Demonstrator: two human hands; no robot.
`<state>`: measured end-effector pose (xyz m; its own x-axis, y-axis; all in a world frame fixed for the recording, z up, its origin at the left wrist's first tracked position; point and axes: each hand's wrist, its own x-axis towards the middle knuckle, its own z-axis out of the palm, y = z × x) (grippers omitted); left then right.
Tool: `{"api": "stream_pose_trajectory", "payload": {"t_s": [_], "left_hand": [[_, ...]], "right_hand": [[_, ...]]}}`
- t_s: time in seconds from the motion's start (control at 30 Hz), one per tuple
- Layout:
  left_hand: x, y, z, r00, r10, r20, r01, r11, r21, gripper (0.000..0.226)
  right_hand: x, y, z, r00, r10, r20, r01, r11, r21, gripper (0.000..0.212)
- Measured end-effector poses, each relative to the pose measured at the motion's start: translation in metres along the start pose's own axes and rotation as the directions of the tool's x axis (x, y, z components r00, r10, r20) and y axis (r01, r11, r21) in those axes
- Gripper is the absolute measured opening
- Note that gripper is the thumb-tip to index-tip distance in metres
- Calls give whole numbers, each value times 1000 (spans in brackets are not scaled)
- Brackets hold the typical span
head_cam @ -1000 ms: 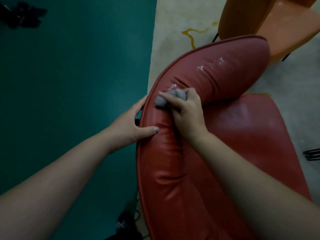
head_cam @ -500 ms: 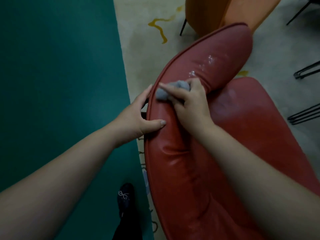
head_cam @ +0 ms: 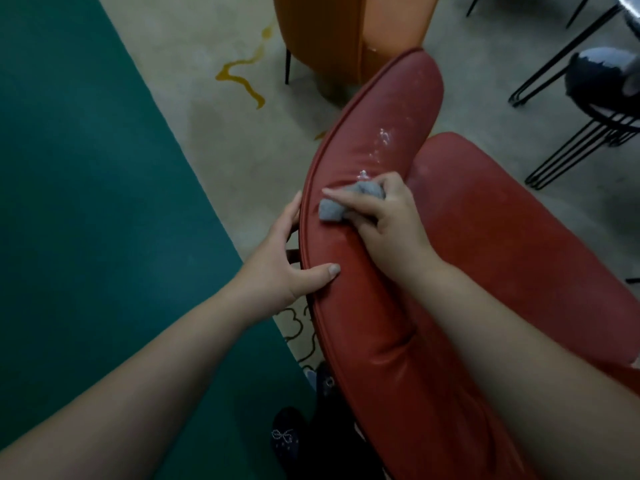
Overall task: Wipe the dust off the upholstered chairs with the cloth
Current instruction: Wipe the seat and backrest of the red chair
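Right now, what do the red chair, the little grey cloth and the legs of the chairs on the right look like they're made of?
Red chair: probably leather or faux leather, smooth with a slight sheen, creases and a piped edge seam.
Grey cloth: soft matte fabric, bunched under the right hand; the weave is too blurred to tell.
Chair legs: thin black rods bent into hairpin loops, likely painted metal.

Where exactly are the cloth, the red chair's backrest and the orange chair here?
cloth [head_cam: 331,212], head view, on its bunched lower left fold.
red chair's backrest [head_cam: 391,116], head view, on its upper padded face.
orange chair [head_cam: 322,32], head view, on its back shell.
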<state>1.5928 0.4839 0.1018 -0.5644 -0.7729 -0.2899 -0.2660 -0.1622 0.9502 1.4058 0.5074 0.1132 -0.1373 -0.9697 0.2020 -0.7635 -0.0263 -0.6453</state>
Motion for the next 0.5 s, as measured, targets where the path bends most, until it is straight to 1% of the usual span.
{"api": "stream_pose_trajectory", "payload": {"t_s": [0.07,0.13,0.2,0.27,0.37,0.43,0.5], "left_hand": [[15,4,-7,1000,13,23,-13,1000,5,108],[32,8,-13,999,30,28,-31,999,31,107],[49,13,-19,999,49,14,-50,997,63,104],[68,18,-24,998,61,14,-62,993,104,100],[94,30,-33,996,43,79,-58,978,201,99],[106,38,-40,991,11,135,-43,969,242,101],[112,43,-45,984,-27,175,-21,964,266,102]], "right_hand": [[30,10,3,999,14,-50,-17,999,-43,36],[49,17,6,992,57,-112,-62,997,-43,36],[48,17,11,983,105,-152,-104,995,14,36],[28,18,14,982,119,-147,-104,989,105,36],[-3,24,13,983,141,-114,-109,963,247,38],[4,33,12,981,146,-131,-113,966,234,39],[31,43,12,980,122,-155,-98,983,153,40]]}}
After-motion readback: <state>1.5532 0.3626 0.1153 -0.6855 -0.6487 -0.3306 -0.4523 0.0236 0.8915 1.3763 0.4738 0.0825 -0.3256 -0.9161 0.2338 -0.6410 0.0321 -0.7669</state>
